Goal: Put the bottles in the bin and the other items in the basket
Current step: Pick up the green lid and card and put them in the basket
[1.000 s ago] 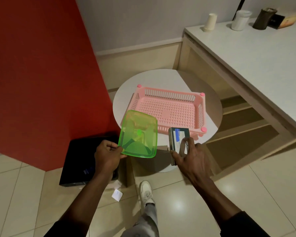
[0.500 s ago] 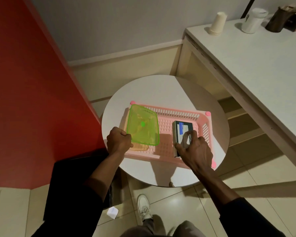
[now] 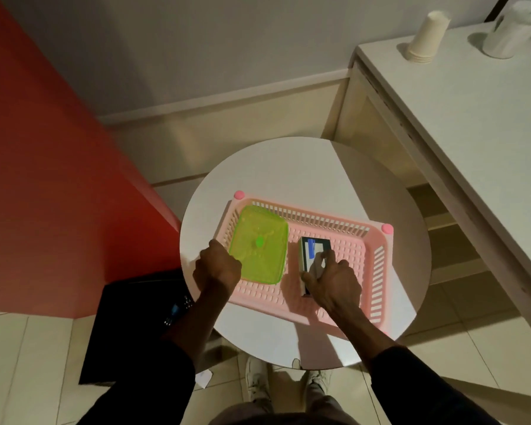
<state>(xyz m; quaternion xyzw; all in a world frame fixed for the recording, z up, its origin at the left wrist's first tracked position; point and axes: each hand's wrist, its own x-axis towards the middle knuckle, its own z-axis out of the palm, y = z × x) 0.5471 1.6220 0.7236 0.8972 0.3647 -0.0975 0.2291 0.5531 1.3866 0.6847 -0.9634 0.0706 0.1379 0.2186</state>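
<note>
A pink slotted basket (image 3: 377, 271) lies on a round white table (image 3: 304, 176). My left hand (image 3: 216, 268) grips the near edge of a translucent green container (image 3: 259, 243), which is down inside the basket's left part. My right hand (image 3: 331, 280) holds a small dark box with a blue-and-white label (image 3: 311, 248), set on the basket floor near the middle. A black bin (image 3: 129, 326) stands on the floor to the left of the table, below my left forearm. I see no bottles.
A white counter (image 3: 472, 124) runs along the right, with a stack of paper cups (image 3: 426, 36) and a white container (image 3: 509, 29) on it. A red wall (image 3: 49, 167) stands close on the left. My shoes and a scrap of paper (image 3: 203, 378) are on the tiled floor.
Both hands moved forward from in front of the table to over the basket and lowered the green container and the dark box into it. The view shifted closer and more overhead.
</note>
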